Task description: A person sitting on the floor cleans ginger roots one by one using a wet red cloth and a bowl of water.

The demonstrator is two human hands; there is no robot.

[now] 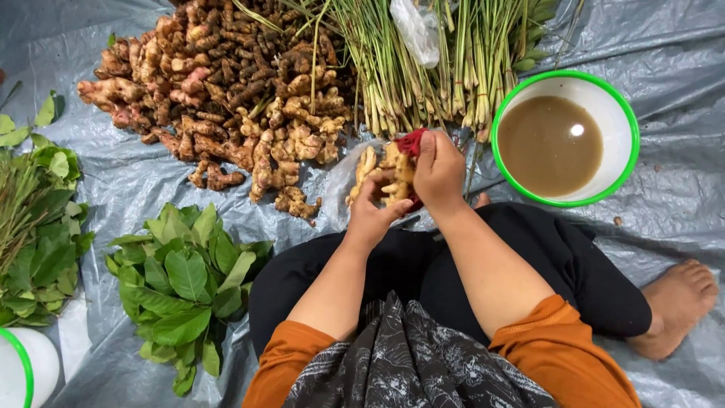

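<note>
A grey tarpaulin [664, 45] carries galangal roots [219, 83] at eleven o'clock, lemongrass stalks [423, 68] at twelve, a green-rimmed bowl [630, 143] at two, and leaves [185, 291] at eight.

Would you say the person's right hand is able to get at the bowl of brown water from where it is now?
Probably yes: the bowl sits just right of the right hand, with only bare tarp between. That hand does hold something red against the ginger piece.

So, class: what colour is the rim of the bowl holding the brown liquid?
Bright green, around a white bowl; the head view, the only one, shows it clearly.
</note>
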